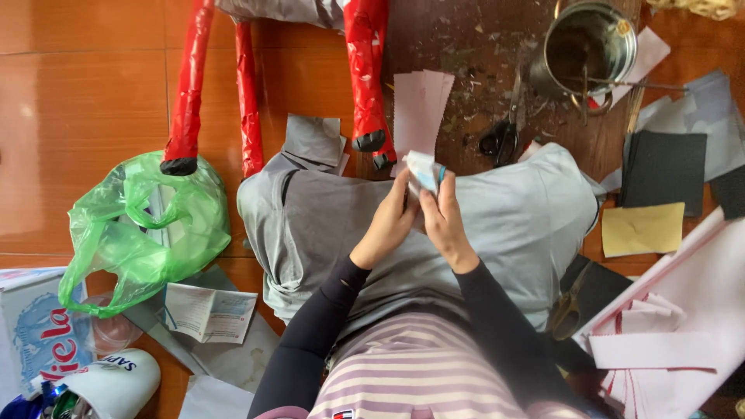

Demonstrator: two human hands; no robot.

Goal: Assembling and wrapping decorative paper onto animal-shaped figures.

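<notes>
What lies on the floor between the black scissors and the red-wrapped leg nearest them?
A fanned stack of pale pink paper strips lies between the scissors and the red-wrapped leg, seen in the head view.

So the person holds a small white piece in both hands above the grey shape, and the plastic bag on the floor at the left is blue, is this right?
Not quite: in the head view the plastic bag is green, not blue. The rest stands: the left hand and right hand hold a small white piece above the grey shape.
</notes>
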